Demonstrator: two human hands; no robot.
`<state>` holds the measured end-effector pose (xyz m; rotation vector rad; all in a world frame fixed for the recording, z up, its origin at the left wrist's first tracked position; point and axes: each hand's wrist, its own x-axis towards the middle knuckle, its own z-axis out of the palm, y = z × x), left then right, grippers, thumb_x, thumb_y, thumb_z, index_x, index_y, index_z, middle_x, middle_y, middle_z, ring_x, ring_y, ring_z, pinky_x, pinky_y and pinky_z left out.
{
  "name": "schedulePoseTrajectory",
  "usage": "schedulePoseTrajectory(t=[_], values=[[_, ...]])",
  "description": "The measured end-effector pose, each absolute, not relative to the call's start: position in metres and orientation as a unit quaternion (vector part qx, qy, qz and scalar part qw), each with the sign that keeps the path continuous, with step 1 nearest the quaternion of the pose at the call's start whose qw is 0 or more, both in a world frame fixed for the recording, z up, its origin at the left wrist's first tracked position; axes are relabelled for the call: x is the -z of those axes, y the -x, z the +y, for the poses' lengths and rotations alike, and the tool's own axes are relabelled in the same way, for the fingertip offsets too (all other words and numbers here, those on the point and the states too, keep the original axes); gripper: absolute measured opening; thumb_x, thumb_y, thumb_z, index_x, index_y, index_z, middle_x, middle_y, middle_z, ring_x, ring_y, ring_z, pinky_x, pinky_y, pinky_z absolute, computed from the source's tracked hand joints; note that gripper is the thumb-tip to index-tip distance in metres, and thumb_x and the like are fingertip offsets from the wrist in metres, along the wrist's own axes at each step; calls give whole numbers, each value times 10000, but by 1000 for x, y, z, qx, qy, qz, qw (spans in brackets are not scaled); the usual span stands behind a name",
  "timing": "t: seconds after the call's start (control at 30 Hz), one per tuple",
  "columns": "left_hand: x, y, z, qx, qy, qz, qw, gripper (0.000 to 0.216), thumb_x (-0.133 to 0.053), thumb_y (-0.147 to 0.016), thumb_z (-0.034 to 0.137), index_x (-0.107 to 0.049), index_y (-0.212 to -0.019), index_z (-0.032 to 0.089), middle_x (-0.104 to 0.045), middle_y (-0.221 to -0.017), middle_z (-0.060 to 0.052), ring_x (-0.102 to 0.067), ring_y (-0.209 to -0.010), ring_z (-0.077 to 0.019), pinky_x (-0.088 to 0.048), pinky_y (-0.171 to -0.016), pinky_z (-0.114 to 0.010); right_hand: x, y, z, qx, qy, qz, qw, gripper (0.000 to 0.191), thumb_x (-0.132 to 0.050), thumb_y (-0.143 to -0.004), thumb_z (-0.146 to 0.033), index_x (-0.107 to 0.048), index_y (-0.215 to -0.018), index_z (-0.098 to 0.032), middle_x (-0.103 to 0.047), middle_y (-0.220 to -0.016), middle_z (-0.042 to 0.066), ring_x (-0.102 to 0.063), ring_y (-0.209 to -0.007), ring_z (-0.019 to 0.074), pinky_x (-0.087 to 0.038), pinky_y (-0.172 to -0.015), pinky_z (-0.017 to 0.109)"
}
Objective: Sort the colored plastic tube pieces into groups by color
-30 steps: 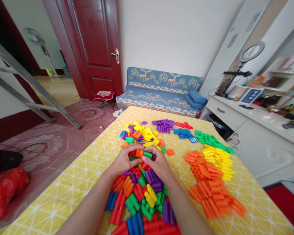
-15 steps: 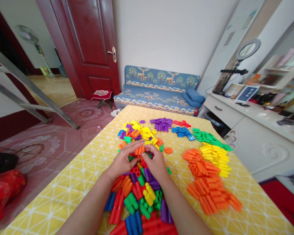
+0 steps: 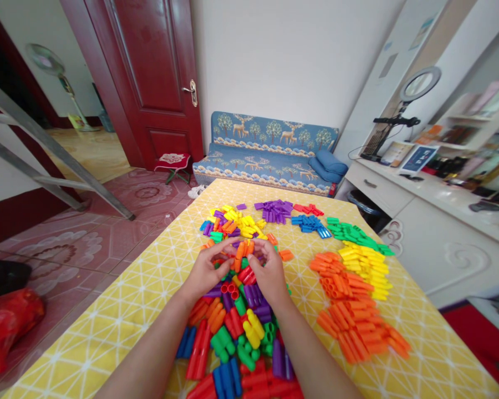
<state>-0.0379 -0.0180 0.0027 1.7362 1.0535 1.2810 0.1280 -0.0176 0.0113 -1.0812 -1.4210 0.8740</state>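
Note:
My left hand (image 3: 203, 271) and my right hand (image 3: 270, 272) meet over a mixed heap of coloured plastic tube blocks (image 3: 237, 332) on the yellow tablecloth (image 3: 120, 321). Between the fingertips of both hands sits a small cluster of orange blocks (image 3: 242, 250), lifted slightly above the heap. A second mixed heap (image 3: 233, 224) lies just beyond my fingers.
Sorted piles lie to the right: orange (image 3: 349, 310), yellow (image 3: 366, 266), green (image 3: 355, 235), blue (image 3: 311, 224), red (image 3: 310, 209) and purple (image 3: 276, 210). A blue sofa (image 3: 270, 152) stands beyond the table, a white cabinet (image 3: 432, 233) at right, a ladder (image 3: 45, 160) at left.
Both hands have closed in on the orange blocks and raised them a little away from me, off the heap. The view has shifted slightly.

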Motion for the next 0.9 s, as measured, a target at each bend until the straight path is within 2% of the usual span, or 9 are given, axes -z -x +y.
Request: schedulePoseTrajectory(t=[0.1,0.17,0.27,0.37,0.47,0.57,0.73,0.83,0.9], values=[[-4,38,-17,-492,-701,385,344,346,-595,-805,205,-674,-1142,196,-689,-960,-67,-639,-885,-182,-516,-801,-288,-7,-130,-15,-394,454,-593,536,276,-538,-741,-193,-611,-1007,-189,-687,-895,28,-632,-794,176,-510,-740,305],[-5,38,-16,-478,-732,368,317,281,-587,-819,204,-714,-1069,206,-683,-965,-76,-628,-902,-186,-501,-819,-302,-5,-131,-13,-408,449,-591,532,325,-525,-728,-185,-635,-1034,-189,-693,-956,38,-640,-862,190,-514,-797,328],[-6,37,-16,-464,-755,358,294,282,-574,-836,210,-711,-1082,227,-664,-956,-72,-615,-882,-175,-491,-815,-302,-7,-134,-14,-423,431,-592,534,381,-512,-723,-185,-666,-1071,-210,-675,-1103,34,-606,-1046,208,-468,-937,361],[-6,38,-17,-458,-762,358,286,293,-567,-843,212,-701,-1103,232,-655,-962,-73,-607,-888,-175,-488,-811,-302,-12,-137,-16,-450,421,-583,530,329,-506,-806,-280,-685,-1075,-219,-656,-1170,36,-575,-1115,226,-438,-983,391],[-5,38,-17,-454,-765,357,283,287,-559,-844,201,-708,-1087,233,-655,-945,-70,-608,-878,-174,-489,-812,-305,-12,-137,-17,-442,431,-589,522,334,-561,-820,-371,-680,-1084,-204,-663,-1144,57,-595,-1067,230,-465,-942,388],[-5,38,-17,-456,-761,361,287,267,-562,-834,191,-726,-1041,229,-659,-938,-69,-613,-878,-176,-493,-812,-307,-8,-134,-16,-411,451,-606,511,363,-628,-757,-336,-667,-1091,-199,-669,-1087,62,-621,-992,217,-495,-887,360],[-3,40,-14,-474,-736,378,300,222,-576,-807,174,-741,-953,201,-662,-944,-75,-623,-881,-179,-497,-804,-303,-16,-156,-12,-430,454,-574,529,416,-620,-704,-305,-630,-1100,-180,-682,-997,68,-650,-888,201,-522,-817,347],[-1,41,-12,-483,-725,382,308,211,-573,-801,164,-735,-932,194,-659,-954,-74,-624,-893,-182,-495,-794,-295,-26,-206,-5,-345,521,-564,540,415,-651,-663,-335,-635,-1043,-168,-677,-932,72,-640,-788,189,-527,-753,339],[0,41,-11,-485,-723,383,310,209,-571,-801,163,-733,-930,192,-658,-953,-73,-626,-892,-181,-493,-788,-292,-29,-251,1,-274,585,-564,514,425,-651,-664,-355,-638,-1033,-145,-675,-908,88,-628,-732,190,-522,-721,349]])
